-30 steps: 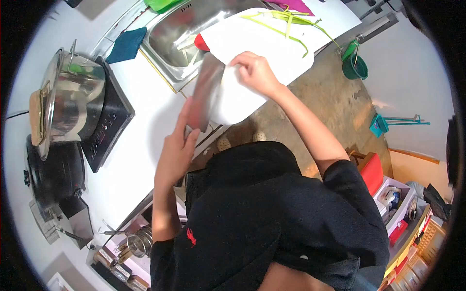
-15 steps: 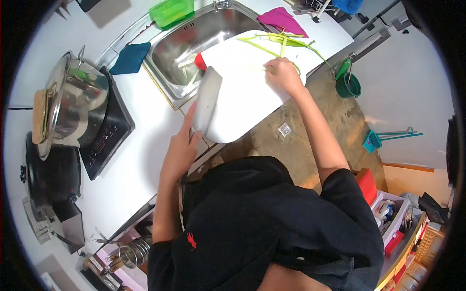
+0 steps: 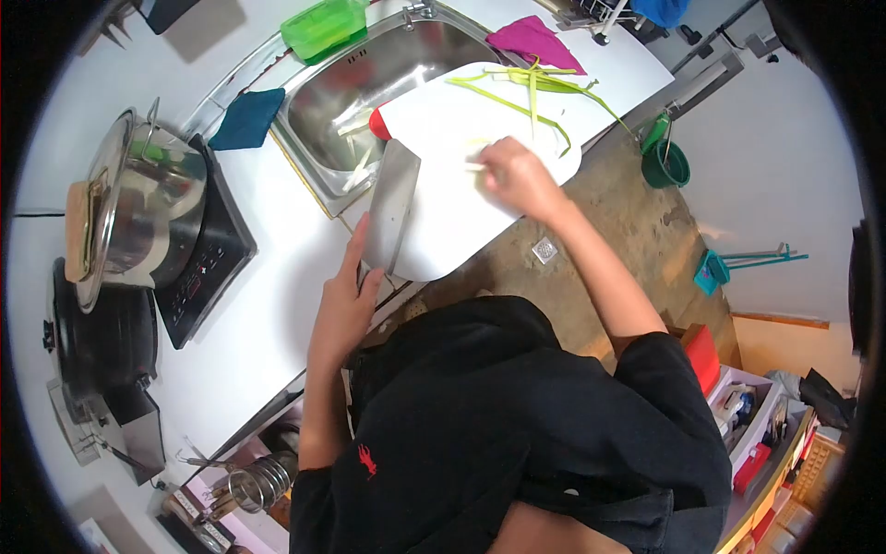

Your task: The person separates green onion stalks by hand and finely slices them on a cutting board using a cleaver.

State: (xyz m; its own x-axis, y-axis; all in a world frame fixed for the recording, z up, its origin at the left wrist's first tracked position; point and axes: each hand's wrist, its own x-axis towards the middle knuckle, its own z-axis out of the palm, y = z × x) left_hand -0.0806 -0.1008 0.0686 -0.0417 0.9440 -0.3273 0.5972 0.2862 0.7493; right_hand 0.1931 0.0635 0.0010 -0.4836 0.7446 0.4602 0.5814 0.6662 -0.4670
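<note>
My left hand (image 3: 343, 312) is wrapped round the handle of a broad-bladed kitchen knife (image 3: 394, 208), its index finger along the blade. The blade is held over the left side of a white cutting board (image 3: 452, 235) with a red corner. Over the board's middle, my right hand (image 3: 524, 183) is closed, with a short pale stalk piece (image 3: 474, 167) poking out of its fingers, slightly blurred. Long green stalks (image 3: 544, 83) lie across the far right of the board, some hanging past its edge.
A steel sink (image 3: 318, 115) with pale vegetable pieces (image 3: 358, 138) is partly under the board. Left of it stand a lidded pot (image 3: 166, 208) and an induction cooker (image 3: 208, 277). A teal cloth (image 3: 247, 118), a magenta cloth (image 3: 533, 42) and a green container (image 3: 323, 28) surround the sink.
My right hand has moved left and nearer my body, from the green stalks to the board's middle. A green stalk now lies uncovered where it was. The knife has barely shifted.
</note>
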